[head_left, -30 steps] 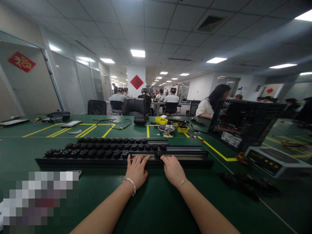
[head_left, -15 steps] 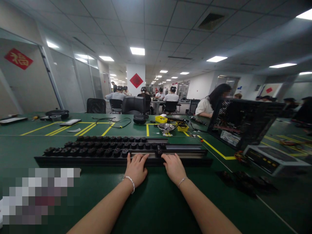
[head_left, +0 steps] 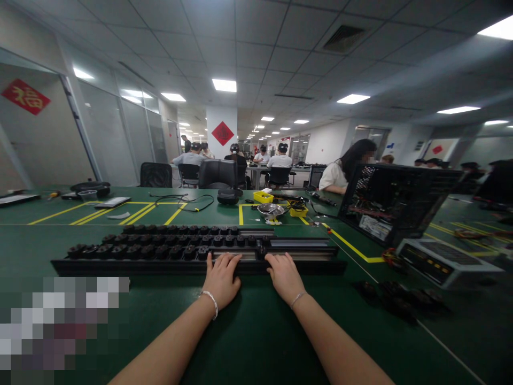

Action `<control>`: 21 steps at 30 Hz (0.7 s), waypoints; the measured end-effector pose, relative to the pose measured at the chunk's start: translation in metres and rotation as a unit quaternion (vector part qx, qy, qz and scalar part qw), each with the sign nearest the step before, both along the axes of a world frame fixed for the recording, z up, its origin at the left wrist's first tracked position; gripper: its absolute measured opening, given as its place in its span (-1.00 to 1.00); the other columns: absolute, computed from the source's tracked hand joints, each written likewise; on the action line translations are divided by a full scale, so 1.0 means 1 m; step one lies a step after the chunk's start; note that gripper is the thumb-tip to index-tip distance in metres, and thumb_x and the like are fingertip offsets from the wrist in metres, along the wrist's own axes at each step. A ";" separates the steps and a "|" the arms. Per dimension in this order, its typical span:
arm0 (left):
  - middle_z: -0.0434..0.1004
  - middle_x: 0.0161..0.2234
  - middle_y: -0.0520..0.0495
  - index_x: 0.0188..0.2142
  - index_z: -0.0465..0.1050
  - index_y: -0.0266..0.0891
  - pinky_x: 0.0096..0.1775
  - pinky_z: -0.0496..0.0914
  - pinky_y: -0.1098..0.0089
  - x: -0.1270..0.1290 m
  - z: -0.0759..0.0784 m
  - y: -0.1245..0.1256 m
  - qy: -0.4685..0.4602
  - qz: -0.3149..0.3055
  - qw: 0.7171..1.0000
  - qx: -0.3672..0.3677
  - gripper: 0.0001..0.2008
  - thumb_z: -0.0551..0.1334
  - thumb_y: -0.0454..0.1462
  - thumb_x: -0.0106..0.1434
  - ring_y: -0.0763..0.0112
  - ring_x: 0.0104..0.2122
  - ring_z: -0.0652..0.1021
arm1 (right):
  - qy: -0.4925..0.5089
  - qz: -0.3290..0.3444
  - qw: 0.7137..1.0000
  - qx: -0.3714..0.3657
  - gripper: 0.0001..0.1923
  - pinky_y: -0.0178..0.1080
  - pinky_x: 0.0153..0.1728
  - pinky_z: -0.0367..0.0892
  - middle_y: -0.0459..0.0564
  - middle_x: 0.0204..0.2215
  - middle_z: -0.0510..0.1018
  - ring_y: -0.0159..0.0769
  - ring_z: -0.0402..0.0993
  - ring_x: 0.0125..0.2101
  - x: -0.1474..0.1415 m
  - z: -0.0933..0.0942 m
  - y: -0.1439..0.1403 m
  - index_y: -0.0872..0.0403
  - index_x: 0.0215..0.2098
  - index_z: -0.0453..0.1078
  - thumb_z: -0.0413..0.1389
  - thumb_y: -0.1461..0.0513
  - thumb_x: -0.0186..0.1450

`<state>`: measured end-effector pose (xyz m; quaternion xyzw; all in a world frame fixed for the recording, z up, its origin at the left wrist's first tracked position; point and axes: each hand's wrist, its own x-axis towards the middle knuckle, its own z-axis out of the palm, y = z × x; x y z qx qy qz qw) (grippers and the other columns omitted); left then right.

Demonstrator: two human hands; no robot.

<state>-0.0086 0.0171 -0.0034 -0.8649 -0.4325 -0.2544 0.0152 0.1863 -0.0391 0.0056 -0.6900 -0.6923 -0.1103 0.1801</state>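
Observation:
Long black track rails [head_left: 312, 266] lie side by side across the green table. Their left part is filled with rows of small black socket-like modules [head_left: 132, 251]; bare metallic channel [head_left: 240, 255] shows farther right. My left hand [head_left: 222, 278] rests on the front rail, fingers spread over its edge beside the last module of the row. My right hand [head_left: 284, 275] lies on the same rail, fingers stretched out, the index fingertip beside a lone black module [head_left: 262, 250]. Whether that fingertip touches the module I cannot tell. The thumbs are partly hidden.
To the right stand an opened computer case [head_left: 395, 203] and a power supply unit [head_left: 449, 262], with loose black pieces [head_left: 401, 299] nearer me. Behind the rails are a metal bowl [head_left: 271, 210], yellow trays [head_left: 263, 197] and a cable [head_left: 180, 200]. A person [head_left: 340, 168] sits beyond the case.
The whole view has shifted slightly left. My hands keep nearly the same position on the front rail, and the lone module shows no clear movement.

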 end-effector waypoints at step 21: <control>0.31 0.07 -0.03 0.06 0.21 -0.11 0.21 -0.34 -0.02 0.000 0.004 -0.003 -0.044 -0.043 0.998 -0.034 -0.48 0.08 -0.34 0.06 0.29 0.16 0.17 | 0.029 0.001 1.000 -0.003 -0.76 -0.15 0.03 -0.06 -0.07 -0.34 0.48 -0.31 0.36 -0.25 0.011 -0.003 0.005 0.02 -0.19 0.32 -0.01 0.38 0.20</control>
